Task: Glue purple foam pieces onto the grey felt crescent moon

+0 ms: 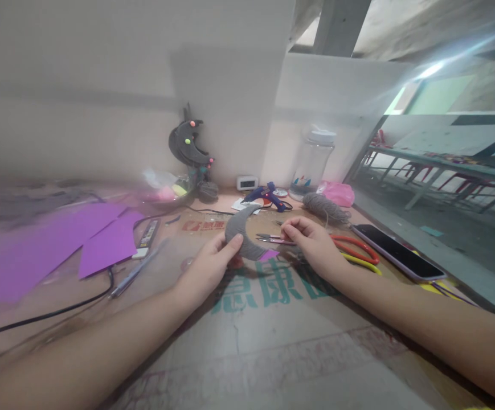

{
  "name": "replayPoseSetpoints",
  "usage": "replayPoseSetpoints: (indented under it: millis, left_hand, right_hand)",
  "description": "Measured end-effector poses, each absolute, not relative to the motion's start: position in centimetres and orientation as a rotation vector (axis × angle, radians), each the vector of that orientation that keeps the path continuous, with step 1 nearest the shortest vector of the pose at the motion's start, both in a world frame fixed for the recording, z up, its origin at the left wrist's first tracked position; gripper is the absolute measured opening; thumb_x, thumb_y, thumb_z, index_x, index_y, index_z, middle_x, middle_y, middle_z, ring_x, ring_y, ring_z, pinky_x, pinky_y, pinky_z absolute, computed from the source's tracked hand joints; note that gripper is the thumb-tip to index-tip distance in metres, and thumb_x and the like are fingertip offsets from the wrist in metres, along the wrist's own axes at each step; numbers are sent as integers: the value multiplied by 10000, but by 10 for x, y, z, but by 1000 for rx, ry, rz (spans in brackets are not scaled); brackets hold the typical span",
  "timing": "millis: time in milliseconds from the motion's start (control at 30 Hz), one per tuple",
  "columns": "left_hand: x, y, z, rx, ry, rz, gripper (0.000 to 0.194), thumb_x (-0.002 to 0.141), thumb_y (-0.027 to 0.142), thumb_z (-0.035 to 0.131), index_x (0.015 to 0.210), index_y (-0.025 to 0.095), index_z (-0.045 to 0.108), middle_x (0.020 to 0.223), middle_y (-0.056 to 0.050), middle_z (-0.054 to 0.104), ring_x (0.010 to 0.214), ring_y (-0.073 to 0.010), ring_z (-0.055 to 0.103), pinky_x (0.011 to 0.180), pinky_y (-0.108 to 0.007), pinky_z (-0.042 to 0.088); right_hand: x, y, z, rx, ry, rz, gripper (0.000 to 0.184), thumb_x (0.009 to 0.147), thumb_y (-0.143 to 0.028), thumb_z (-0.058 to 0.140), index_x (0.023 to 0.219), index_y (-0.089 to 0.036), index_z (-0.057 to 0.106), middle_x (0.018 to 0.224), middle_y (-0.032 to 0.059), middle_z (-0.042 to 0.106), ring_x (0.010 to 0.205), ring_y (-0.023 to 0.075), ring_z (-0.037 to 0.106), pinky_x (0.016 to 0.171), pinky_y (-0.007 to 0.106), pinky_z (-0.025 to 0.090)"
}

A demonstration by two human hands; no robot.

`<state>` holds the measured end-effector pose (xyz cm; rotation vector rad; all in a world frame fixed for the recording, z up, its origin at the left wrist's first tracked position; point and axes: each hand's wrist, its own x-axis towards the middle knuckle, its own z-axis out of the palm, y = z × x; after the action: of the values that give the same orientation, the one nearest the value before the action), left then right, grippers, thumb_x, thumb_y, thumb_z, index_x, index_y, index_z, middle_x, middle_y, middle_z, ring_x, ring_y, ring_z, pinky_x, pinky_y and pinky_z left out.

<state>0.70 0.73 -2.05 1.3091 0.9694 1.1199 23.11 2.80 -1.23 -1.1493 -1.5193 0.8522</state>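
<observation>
My left hand (213, 259) is closed on a crescent moon shape (244, 230), thumb on top. Grey yarn wraps most of it, and a bit of bare purple (269, 255) shows at its lower tip. To the right of the crescent, my right hand (313, 242) is closed in a pinch; what its fingertips hold, if anything, is too small to make out. Just below those fingertips lie thread snips (273, 238), blades toward the crescent. Scissors with red and yellow handles (356, 247) rest partly behind my right wrist. A grey yarn ball (324, 208) sits beyond that hand.
Purple sheets (46, 245), a utility knife (147, 239) and a black cable (72, 306) lie left. Toward the wall stand a blue glue gun (268, 195), a small clock (247, 183), a clear bottle (313, 162) and a dark crescent ornament (187, 142). A phone (399, 250) lies right.
</observation>
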Motion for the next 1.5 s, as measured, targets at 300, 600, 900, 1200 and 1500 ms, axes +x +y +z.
replayPoseSetpoints:
  millis: [300,600,900,1200,1500]
  left_hand:
    - [8,6,-20,1297,984,1124,350,809,505,649,881,164,625,704,21,579,620,-118,498,612,-238,375]
    - [9,3,-16,1278,982,1128,358,801,486,670,927,151,657,819,-12,654,640,-118,507,626,-242,395]
    - [9,3,-15,1269,968,1141,322,783,465,687,874,157,663,781,-5,648,619,-119,514,624,-247,406]
    - [9,5,-18,1295,957,1138,347,800,496,670,868,158,632,744,15,615,619,-112,508,612,-236,395]
    - [9,7,-21,1300,908,1146,353,798,512,661,854,166,625,722,19,592,620,-118,499,608,-242,399]
  right_hand:
    - [229,28,-14,-1067,-1461,933,306,739,-438,741,799,-212,543,703,-33,604,653,130,579,642,266,479]
    - [229,23,-11,-1155,-1527,924,286,772,-458,702,759,-195,592,709,9,683,680,157,640,667,295,523]
    - [227,20,-10,-1101,-1566,967,211,781,-385,695,798,-210,578,709,1,671,671,157,643,631,290,542]
    - [228,23,-13,-1073,-1547,973,182,763,-322,690,843,-206,575,639,-39,609,600,126,586,591,259,501]
    - [228,19,-10,-1164,-1643,872,214,788,-407,672,788,-213,582,652,-11,619,620,156,603,605,289,512]
